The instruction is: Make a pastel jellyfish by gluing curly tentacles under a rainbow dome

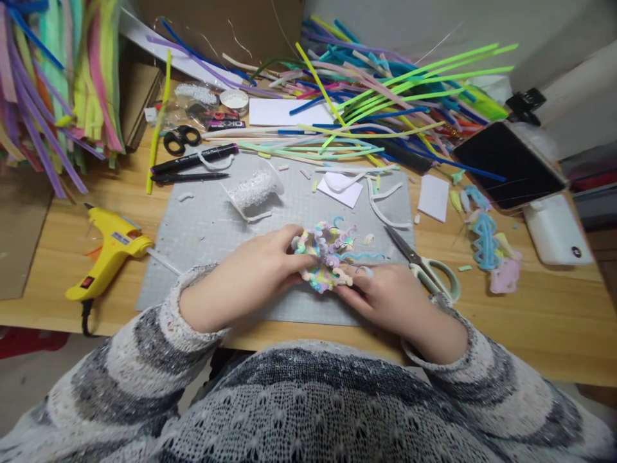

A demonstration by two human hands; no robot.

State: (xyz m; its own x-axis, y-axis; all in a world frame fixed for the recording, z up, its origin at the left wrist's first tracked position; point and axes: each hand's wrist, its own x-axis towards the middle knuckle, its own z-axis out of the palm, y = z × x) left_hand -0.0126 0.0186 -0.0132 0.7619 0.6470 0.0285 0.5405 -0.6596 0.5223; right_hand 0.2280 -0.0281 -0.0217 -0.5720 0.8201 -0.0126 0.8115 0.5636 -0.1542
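Note:
Between my hands, over the grey cutting mat [284,302], is a pastel pipe-cleaner craft [321,257] with curly, ruffled edges in purple, yellow, blue and pink. My left hand [260,263] grips its left side, thumb on the front and fingers partly hidden behind. Pinched at its lower right edge is my right hand [385,292], fingers closed on the craft. A light blue wavy pipe cleaner [361,256] sticks out to the right above that hand. Scissors with pale green handles [441,276] lie beside my right wrist.
A yellow glue gun [108,251] lies at left, its nozzle by the mat. On the mat sits a spool of clear beaded trim [255,193]. Black markers [193,161] and black-handled scissors [182,139] lie beyond. Loose pipe cleaners [385,96] pile up at the back; a phone [511,164] stands right.

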